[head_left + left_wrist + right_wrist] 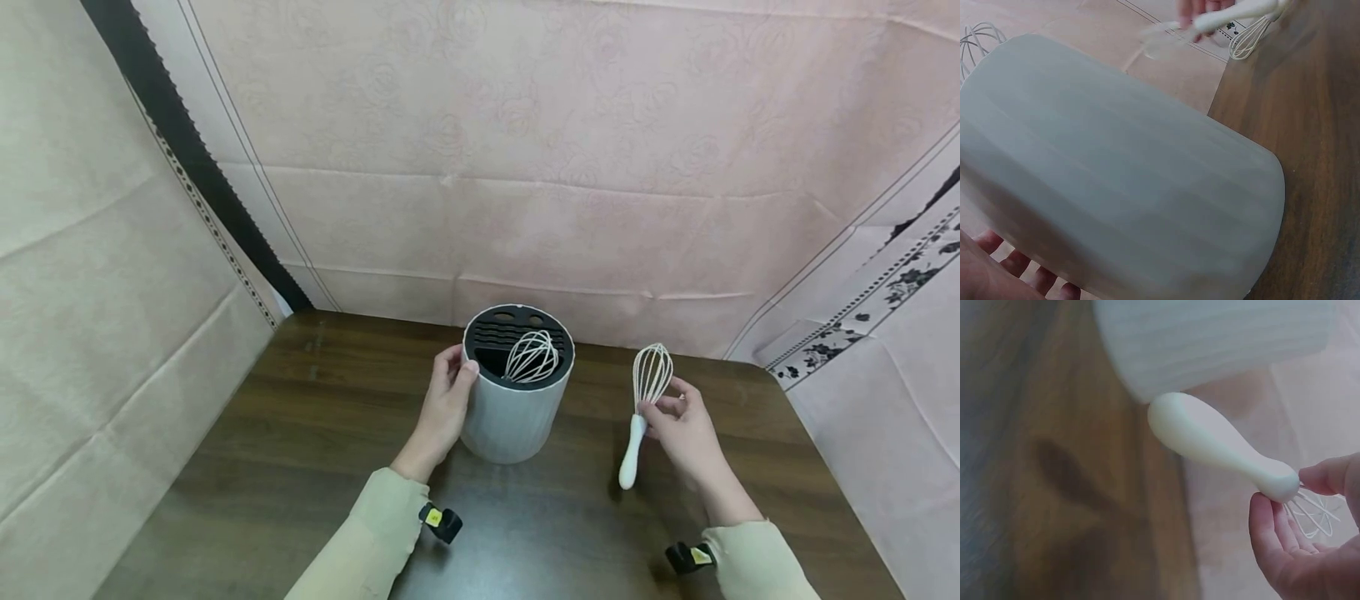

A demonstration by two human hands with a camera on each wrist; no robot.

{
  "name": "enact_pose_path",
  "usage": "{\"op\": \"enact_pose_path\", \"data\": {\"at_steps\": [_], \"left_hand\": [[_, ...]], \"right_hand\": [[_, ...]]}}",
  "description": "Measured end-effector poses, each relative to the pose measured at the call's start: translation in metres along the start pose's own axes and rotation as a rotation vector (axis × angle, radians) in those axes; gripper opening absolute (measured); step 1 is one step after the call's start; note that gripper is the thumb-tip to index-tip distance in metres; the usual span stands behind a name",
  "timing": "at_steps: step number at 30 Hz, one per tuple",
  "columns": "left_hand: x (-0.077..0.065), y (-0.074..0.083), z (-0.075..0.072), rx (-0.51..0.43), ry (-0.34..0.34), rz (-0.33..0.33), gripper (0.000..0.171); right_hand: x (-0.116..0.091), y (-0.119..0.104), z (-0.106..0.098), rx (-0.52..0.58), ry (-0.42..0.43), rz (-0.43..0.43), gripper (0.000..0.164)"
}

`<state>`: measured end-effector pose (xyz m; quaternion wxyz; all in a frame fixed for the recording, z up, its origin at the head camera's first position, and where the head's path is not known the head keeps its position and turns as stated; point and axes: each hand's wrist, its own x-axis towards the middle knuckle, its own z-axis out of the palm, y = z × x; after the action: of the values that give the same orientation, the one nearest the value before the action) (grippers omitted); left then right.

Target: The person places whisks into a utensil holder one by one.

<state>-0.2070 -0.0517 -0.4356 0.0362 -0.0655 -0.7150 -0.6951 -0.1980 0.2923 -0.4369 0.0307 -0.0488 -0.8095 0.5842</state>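
Note:
My left hand point(441, 414) grips the side of a white ribbed utensil holder point(506, 425), thumb at its rim and fingers round the far side. A black slotted insert point(498, 327) fills the holder's top. One whisk point(534, 354) stands in a wide slot there, its wire loops showing and its handle hidden. To the right of the holder, my right hand point(686, 433) pinches a second whisk point(633, 450) where the wires meet the white handle. That whisk is held above the table, wires up and handle pointing down; the right wrist view shows the handle point(1210, 434) large.
Both hands work over a dark brown wooden table point(315, 467), which carries the held whisk's shadow. Pale patterned cloth point(525, 167) hangs behind the table and at both sides. Each wrist wears a small black camera, such as the left one point(441, 522).

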Motion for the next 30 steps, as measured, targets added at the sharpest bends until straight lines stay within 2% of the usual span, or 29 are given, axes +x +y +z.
{"op": "enact_pose_path", "data": {"at_steps": [4,9,14,23,30], "left_hand": [[0.000,0.000,-0.001,0.009,0.008,-0.008,0.056],[0.000,-0.001,-0.001,0.014,0.008,-0.012,0.056],[0.001,0.000,0.000,0.005,0.006,-0.006,0.057],[-0.001,0.002,0.000,-0.007,-0.006,-0.017,0.055],[0.000,0.001,-0.001,-0.003,-0.007,-0.010,0.056]], "right_hand": [[-0.005,-0.021,0.002,0.079,0.024,-0.061,0.079],[-0.011,-0.046,0.007,0.206,0.079,-0.101,0.078],[-0.017,-0.064,0.008,0.281,0.116,-0.144,0.075],[-0.024,-0.087,0.015,0.615,0.289,-0.293,0.069],[-0.025,-0.108,0.018,0.791,0.384,-0.380,0.074]]}}
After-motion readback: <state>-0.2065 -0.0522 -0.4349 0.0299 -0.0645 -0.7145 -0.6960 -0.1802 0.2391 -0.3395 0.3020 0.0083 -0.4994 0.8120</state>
